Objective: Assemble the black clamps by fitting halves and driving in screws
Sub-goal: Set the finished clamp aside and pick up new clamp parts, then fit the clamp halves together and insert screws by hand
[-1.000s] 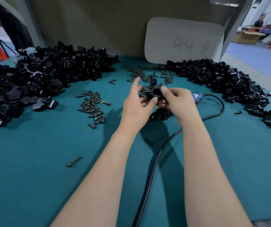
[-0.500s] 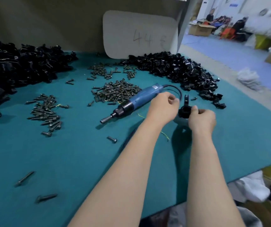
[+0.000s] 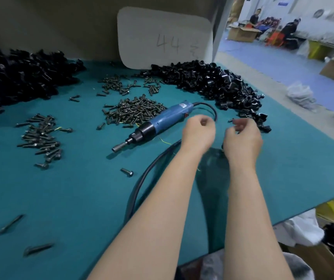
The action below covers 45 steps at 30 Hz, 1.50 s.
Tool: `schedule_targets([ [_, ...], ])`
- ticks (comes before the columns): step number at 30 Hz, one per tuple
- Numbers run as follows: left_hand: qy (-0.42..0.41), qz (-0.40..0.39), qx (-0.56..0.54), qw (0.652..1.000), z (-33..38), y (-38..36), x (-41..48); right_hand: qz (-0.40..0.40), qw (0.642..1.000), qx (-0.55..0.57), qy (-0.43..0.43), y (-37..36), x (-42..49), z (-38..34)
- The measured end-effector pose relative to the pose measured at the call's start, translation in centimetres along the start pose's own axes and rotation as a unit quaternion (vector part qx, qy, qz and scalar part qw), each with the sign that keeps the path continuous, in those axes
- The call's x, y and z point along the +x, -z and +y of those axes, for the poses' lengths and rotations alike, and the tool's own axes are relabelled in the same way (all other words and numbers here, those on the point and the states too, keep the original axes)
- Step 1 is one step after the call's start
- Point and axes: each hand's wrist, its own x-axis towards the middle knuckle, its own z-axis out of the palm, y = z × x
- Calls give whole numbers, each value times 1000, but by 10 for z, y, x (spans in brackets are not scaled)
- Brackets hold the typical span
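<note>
Judging by looks, we took the black clamp halves (image 3: 212, 85) heaped on the tabletop (image 3: 61, 199) for light, rigid pieces, best pinched by their sides. The fingers of our left hand (image 3: 198, 132) were curled on nothing visible; whether the right hand (image 3: 243, 139) gripped one, we could not tell.

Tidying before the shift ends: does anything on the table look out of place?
Yes: three screws lie loose, away from the piles. One sits in front of the blue screwdriver; two lie toward the table's near left edge.
</note>
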Motion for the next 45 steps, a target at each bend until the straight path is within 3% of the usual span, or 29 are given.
schedule_targets([
  [4, -61, 146, -55, 986, 14, 66, -1, -261, 962, 45, 66, -34, -34, -53],
  [6, -64, 213, -69, 973, 16, 104, -4, -324, 939, 43, 110, -57, -54, -85],
  [9, -49, 305, -88, 947, 8, 160, -13, -373, 905, 37, 203, -88, -90, -128],
  [15, -24, 472, -156, 868, -15, 257, -39, -479, 827, 49, 290, -145, -169, -178],
  [21, -50, 603, -123, 787, -27, 321, -60, -522, 763, 33, 380, -195, -229, -208],
  [24, -54, 626, -140, 765, -32, 338, -65, -516, 716, -45, 468, -218, -245, -219],
  [26, -52, 629, -154, 760, -34, 343, -66, -513, 731, -38, 449, -222, -253, -218],
  [31, -44, 605, -161, 778, -31, 337, -61, -449, 838, 134, 278, -213, -235, -212],
  [33, -31, 560, -147, 815, -27, 324, -57, -438, 859, 208, 164, -200, -207, -214],
  [35, -23, 475, -110, 873, -21, 302, -52, -442, 851, 270, 83, -184, -175, -209],
  [39, -41, 298, -84, 950, -5, 245, -34, -392, 871, 279, 98, -148, -124, -178],
  [45, -41, 174, 7, 984, 2, 161, -3, -303, 912, 258, 95, -100, -61, -114],
])
